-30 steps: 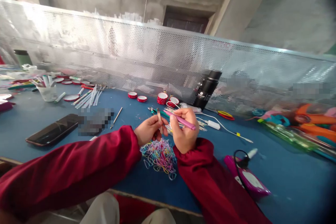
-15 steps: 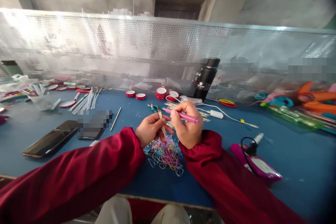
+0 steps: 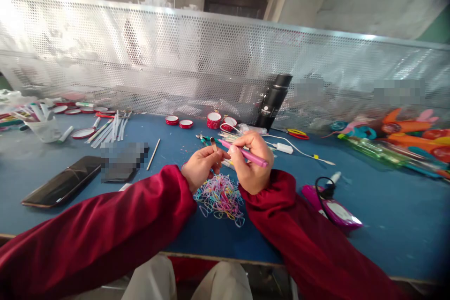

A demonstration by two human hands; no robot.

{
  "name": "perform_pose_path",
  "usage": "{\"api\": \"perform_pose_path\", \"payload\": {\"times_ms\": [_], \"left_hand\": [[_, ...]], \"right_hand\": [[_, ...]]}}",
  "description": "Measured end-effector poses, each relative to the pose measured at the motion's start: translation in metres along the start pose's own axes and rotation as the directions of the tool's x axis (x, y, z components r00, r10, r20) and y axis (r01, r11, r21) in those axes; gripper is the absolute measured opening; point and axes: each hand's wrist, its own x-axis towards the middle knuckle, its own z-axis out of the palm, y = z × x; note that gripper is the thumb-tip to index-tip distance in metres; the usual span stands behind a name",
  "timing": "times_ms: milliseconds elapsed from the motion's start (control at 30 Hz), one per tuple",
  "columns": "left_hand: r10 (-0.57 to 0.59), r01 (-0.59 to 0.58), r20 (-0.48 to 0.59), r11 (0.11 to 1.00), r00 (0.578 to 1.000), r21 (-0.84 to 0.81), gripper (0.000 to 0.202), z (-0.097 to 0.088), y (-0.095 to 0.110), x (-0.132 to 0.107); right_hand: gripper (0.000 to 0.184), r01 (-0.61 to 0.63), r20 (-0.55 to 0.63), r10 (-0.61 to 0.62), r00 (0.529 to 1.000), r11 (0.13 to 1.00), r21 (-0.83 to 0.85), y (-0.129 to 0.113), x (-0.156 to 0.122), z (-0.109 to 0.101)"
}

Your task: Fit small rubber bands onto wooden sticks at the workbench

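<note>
- Over the blue table [image 3: 211, 242], both hands meet near the middle, just apart, at the ends of dark red sleeves.
- Left hand [image 3: 201, 165]: thumb and fingers are pinched together on a small flat strip [image 3: 213, 144], which sticks up out of the grip; its lower part is hidden behind the fingers.
- Right hand [image 3: 253, 163]: fingers are curled closed around a pink pen [image 3: 256, 158], held as if for writing, the thumb pressed along its near side. The pen slants, its front end pointing at the strip; whether the two touch, I cannot tell.
- Below the hands, a loose heap of coloured loops [image 3: 225, 201] lies on the table, under and between the wrists.
- Beyond the fingers lie a white cable [image 3: 284, 148] and, farther back, a black flask [image 3: 274, 103] by the perforated screen [image 3: 168, 56].
- Right of the right sleeve, near it, rests a magenta packet [image 3: 332, 208].
</note>
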Motion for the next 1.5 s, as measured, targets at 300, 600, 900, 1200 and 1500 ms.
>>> {"api": "perform_pose_path", "payload": {"times_ms": [300, 600, 900, 1200, 1500], "left_hand": [[-0.059, 0.063, 0.069, 0.997, 0.996, -0.054, 0.030, 0.0012, 0.0001, -0.0016], [-0.058, 0.061, 0.073, 0.997, 0.996, -0.040, 0.035, 0.0031, -0.0007, -0.0006], [-0.021, 0.022, 0.064, 1.000, 0.998, -0.018, 0.030, 0.0014, 0.0014, -0.0001], [0.010, -0.012, 0.062, 1.000, 0.998, 0.029, 0.037, 0.0016, -0.0002, 0.0003], [0.019, -0.020, 0.046, 0.999, 0.999, 0.037, 0.036, 0.0023, 0.0010, 0.0000]], "right_hand": [[0.010, 0.029, 0.012, -0.029, 1.000, 0.999, -0.022, -0.0005, -0.0021, 0.0002], [0.010, 0.029, 0.069, -0.026, 0.997, 0.999, -0.041, 0.0009, -0.0009, 0.0024], [0.008, 0.090, 0.041, -0.088, 0.995, 0.995, -0.036, 0.0031, 0.0001, 0.0009], [0.008, 0.096, 0.029, -0.094, 0.995, 0.993, -0.075, 0.0023, -0.0013, 0.0034], [0.009, 0.110, 0.046, -0.106, 0.993, 0.991, -0.079, 0.0010, 0.0004, 0.0030]]}}
